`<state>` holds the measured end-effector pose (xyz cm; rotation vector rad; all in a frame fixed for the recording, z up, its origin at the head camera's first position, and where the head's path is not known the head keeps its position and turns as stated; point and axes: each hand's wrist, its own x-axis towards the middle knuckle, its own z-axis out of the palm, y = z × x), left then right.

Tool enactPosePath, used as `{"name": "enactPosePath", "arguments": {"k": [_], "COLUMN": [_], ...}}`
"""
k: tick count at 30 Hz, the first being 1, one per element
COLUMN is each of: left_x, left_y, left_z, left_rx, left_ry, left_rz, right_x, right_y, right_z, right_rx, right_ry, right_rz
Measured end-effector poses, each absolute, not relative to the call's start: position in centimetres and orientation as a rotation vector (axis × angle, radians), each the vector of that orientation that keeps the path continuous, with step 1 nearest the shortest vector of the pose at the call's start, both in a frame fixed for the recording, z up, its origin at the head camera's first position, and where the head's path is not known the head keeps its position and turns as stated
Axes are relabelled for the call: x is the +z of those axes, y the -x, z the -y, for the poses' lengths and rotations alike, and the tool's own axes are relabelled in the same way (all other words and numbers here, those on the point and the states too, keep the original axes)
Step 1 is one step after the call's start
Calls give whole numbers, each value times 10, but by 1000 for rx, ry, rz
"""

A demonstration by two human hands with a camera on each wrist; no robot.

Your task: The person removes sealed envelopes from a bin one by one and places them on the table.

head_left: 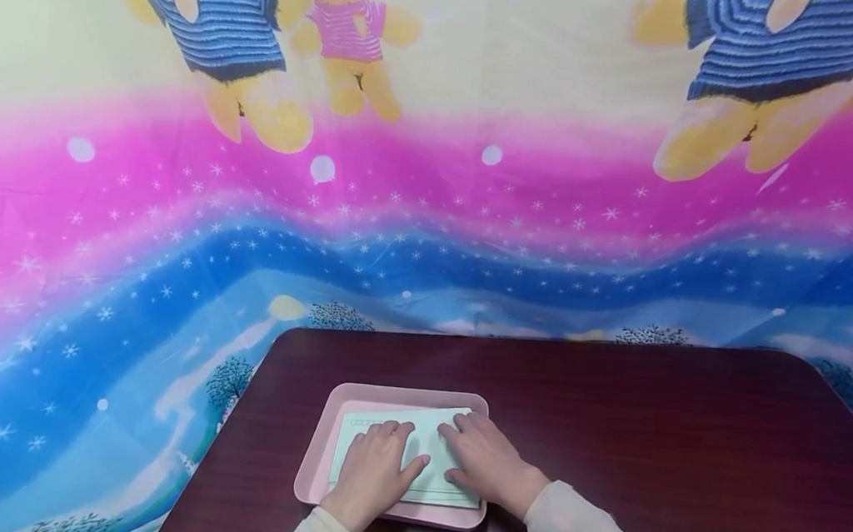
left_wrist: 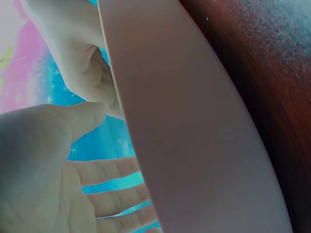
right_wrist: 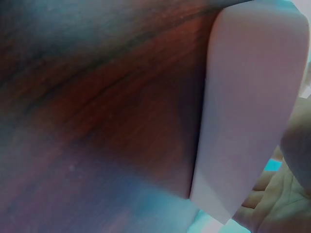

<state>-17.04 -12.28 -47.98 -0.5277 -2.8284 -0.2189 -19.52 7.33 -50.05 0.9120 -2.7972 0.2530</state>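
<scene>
A pink tray [head_left: 312,457] holds a few pale green sheets that look like envelopes [head_left: 427,443], one with a row of small printed boxes at its upper left. My left hand [head_left: 373,469] lies over their left half, fingers spread and fairly straight. Over the right half reaches my right hand [head_left: 490,461], its fingers also extended onto the paper. Neither hand curls round anything. In the left wrist view the tray's wall [left_wrist: 180,121] hides the fingertips of the left hand [left_wrist: 43,160]. The right wrist view shows the tray's outer wall [right_wrist: 248,107] and part of the right hand [right_wrist: 284,199].
The tray stands on a dark reddish-brown table [head_left: 652,451], towards its left and near side. Behind the table hangs a colourful cloth [head_left: 432,191] printed with bears and snowflakes.
</scene>
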Motion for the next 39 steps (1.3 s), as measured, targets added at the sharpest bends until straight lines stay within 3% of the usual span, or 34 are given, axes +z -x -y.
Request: {"name": "enactPosePath", "arguments": {"k": [13, 29, 39], "left_x": [-475, -470, -469], "left_y": [169, 167, 163], "left_z": [124, 125, 129], "left_rx": [-216, -239, -259], "left_ry": [510, 475, 478], "left_rz": [2825, 2823, 2816], "right_x": [-501, -499, -492], "right_y": [203, 211, 210], "right_z": [-71, -62, -64], "right_rx": [239, 667, 862], "right_ry": [-890, -655, -665], "right_rz": [2787, 2743, 2712]}}
